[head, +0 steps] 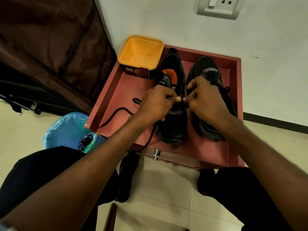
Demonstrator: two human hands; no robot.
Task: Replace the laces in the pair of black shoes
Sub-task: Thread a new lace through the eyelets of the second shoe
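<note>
At lower left of the frame, a blue bin (66, 130) holds a tangle of old lace (85, 142). A black lace (116, 114) trails across the red tray (108, 100) toward centre, where the left hand (155, 104) pinches it over the left shoe (173, 104). The right hand (205, 97) pinches at the same spot, thumbs nearly touching. The step looks like threading this shoe; next, the tip needs guiding through an eyelet. The right shoe (208, 69), upper right of centre, seems already laced.
</note>
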